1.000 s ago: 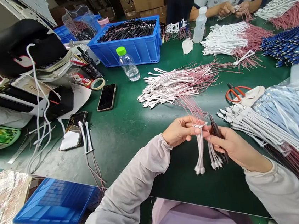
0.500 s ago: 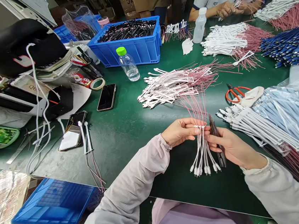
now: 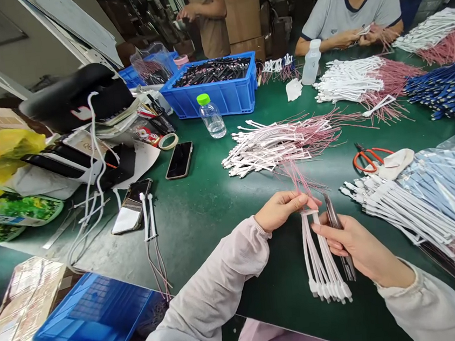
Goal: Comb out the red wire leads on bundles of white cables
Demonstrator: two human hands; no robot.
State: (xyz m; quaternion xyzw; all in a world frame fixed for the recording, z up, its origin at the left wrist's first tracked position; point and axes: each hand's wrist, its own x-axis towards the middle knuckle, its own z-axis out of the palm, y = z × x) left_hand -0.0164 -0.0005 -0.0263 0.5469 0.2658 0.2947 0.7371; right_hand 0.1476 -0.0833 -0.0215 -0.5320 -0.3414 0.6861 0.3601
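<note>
My left hand (image 3: 282,211) is closed, its thumb and fingers pinching a small bunch of white cables (image 3: 328,290) by their pink wires (image 3: 298,176). The white cables hang down in a fan with their plugs at the bottom, and the pink wire ends stick up beyond my fingers. My right hand (image 3: 355,241) is wrapped around dark metal tweezers (image 3: 348,270), tips pointing up and away from me. Its thumb and index finger reach to the right-hand edge of the bunch. Beyond my hands lies a loose pile of similar white cables (image 3: 265,145) with pink wires.
At right are bundled white cables (image 3: 414,213), orange-handled scissors (image 3: 372,158) and blue cables (image 3: 446,88). Two phones (image 3: 180,160), a bottle (image 3: 212,119) and a blue bin (image 3: 220,99) stand left and back. Across the table a person (image 3: 346,22) handles wires.
The view has tilted up, so things sit lower in the picture. The white cables in my left hand now hang straighter and more evenly fanned, and my left fingers hold the pink wires above them.
</note>
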